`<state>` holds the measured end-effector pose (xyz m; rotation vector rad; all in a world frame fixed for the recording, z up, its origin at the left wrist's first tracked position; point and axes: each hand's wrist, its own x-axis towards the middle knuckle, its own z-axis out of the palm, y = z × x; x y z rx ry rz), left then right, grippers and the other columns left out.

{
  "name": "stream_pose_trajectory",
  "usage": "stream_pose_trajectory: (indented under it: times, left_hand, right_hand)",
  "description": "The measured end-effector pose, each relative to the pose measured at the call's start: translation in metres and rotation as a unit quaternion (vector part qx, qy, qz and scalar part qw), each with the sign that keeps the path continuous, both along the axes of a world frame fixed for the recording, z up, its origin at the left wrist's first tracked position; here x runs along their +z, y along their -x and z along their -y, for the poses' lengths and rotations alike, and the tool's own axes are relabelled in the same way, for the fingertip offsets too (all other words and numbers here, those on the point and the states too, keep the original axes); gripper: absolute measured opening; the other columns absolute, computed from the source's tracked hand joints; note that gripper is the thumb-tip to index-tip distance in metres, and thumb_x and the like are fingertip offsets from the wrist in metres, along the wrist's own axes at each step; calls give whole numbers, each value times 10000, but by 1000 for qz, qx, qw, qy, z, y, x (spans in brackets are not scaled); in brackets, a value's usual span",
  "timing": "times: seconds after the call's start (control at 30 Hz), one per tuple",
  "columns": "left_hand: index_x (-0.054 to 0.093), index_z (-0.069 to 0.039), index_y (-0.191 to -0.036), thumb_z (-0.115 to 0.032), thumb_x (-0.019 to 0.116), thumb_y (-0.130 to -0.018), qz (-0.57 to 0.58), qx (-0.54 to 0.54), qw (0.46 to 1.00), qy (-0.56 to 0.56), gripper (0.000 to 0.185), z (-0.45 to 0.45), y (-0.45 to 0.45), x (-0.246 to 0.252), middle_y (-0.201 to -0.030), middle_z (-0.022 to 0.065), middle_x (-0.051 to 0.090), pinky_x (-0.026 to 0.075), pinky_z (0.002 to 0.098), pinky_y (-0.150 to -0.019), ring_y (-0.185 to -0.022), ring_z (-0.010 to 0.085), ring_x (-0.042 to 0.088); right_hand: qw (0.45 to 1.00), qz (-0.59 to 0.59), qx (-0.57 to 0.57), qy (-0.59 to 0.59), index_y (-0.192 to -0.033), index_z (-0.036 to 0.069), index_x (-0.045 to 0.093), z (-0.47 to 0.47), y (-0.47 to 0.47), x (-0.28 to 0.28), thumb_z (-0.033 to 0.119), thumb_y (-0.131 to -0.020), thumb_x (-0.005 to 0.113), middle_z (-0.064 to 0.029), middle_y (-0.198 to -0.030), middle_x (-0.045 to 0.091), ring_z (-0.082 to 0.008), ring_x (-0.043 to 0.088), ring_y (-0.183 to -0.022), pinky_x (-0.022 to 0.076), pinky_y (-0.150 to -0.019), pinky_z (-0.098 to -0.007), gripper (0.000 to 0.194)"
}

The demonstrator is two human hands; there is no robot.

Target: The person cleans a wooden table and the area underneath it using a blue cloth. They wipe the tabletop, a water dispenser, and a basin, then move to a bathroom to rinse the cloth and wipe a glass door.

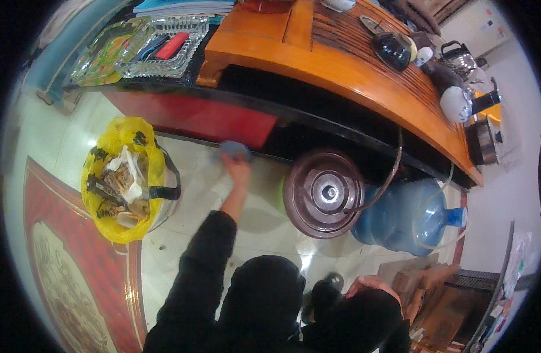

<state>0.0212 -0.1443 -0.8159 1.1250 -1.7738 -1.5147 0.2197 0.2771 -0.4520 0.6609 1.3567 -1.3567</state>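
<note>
My left hand reaches out to the lower front edge of the table. Its fingers are on a bluish-grey cloth, blurred, pressed against the foot of the red panel. On my right knee rests my right hand, with its fingers mostly hidden. Left of my left hand stands a waste bin with a yellow bag liner, filled with crumpled tissue and scraps. To the right is a brown round lidded bucket with a hose running into its lid.
A large blue water bottle lies beside the bucket. Above is a wooden tea tray with cups and a kettle. A glass ashtray sits near the table edge. Flattened cardboard stands at lower right.
</note>
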Motion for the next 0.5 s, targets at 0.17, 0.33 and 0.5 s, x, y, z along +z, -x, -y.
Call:
stream_pose_trajectory:
  times: [0.17,0.33,0.5]
  left_hand:
    - [308,6,-1474,-173,613,-932,-52,-122,899,-418,648,-76,8,67,-1417,190,491,351,393,-1114,-1317,349,463]
    - [409,-73,-1438,-128,570,-962,-219,-251,752,-569,505,0,-22,146,-1367,123,533,395,432,-1097,-1253,303,521]
    - [486,-95,-1381,-160,495,-995,-270,-311,678,-608,392,40,-72,216,-1332,104,563,387,439,-1103,-1249,265,528]
  right_hand:
    - [954,-180,204,129,-909,2,709,33,33,17,286,-1004,453,-155,-955,701,-276,664,-992,481,-978,-372,394]
    - [941,-80,284,165,-1066,12,675,53,65,-7,205,-980,558,-131,-1042,672,-221,648,-1010,490,-959,-362,242]
    - [928,-165,289,169,-1230,24,605,120,108,-52,175,-965,627,-90,-1160,630,-175,627,-1038,486,-966,-343,306]
